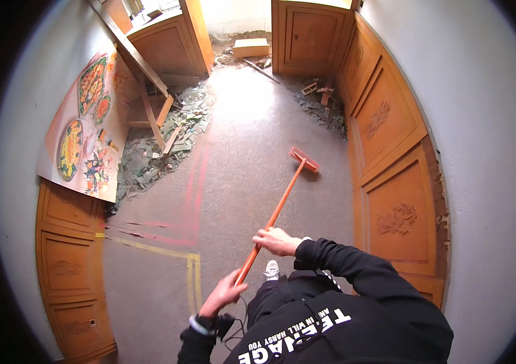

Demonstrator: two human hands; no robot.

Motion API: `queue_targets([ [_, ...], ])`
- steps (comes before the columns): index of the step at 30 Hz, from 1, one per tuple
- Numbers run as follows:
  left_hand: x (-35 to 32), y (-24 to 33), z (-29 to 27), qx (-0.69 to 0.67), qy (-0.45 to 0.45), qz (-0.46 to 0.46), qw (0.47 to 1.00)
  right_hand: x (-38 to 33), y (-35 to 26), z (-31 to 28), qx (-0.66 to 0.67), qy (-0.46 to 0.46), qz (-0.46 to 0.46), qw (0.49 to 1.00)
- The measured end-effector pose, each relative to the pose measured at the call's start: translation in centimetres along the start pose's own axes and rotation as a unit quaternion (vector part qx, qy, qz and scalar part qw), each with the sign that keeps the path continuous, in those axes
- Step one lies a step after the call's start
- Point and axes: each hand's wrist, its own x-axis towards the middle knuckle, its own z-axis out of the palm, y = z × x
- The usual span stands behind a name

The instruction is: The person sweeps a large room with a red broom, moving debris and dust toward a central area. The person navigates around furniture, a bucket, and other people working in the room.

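Note:
I hold an orange long-handled broom [283, 200] with both hands. Its flat orange head [304, 159] rests on the grey floor ahead of me, close to the wooden wall panels on the right. My right hand [277, 241] grips the handle partway down. My left hand [224, 293] is closed around the handle's near end, lower and to the left. A dark band sits on my left wrist. Both sleeves are black.
Broken glass and debris [159, 145] lie piled along the left wall under leaning wooden planks [153, 118]. A smaller debris pile [323, 109] sits at the far right. A floral poster [85, 130] leans left. Yellow tape [192, 273] marks the floor. A cardboard box [251, 47] lies beyond.

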Motion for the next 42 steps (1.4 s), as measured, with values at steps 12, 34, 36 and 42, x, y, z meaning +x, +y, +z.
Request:
queue_targets([
  [12,-7.4,2.4,9.0,-0.327,-0.042,-0.208,0.921,-2.5,4.5,3.7,0.092,-0.219,-0.2,0.95],
  [34,0.4,6.1,11.3,-0.32,-0.043,-0.146,0.935,-5.6,7.0,1.9,0.061,-0.149,-0.019,0.987],
  [36,1.4,6.3,11.7,-0.318,-0.03,-0.171,0.932,-5.3,7.8,2.4,0.062,-0.169,-0.021,0.983],
  [42,12.4,7.9,11.7,-0.291,-0.045,-0.097,0.951,-4.5,16.3,0.4,-0.099,-0.031,0.146,0.984],
])
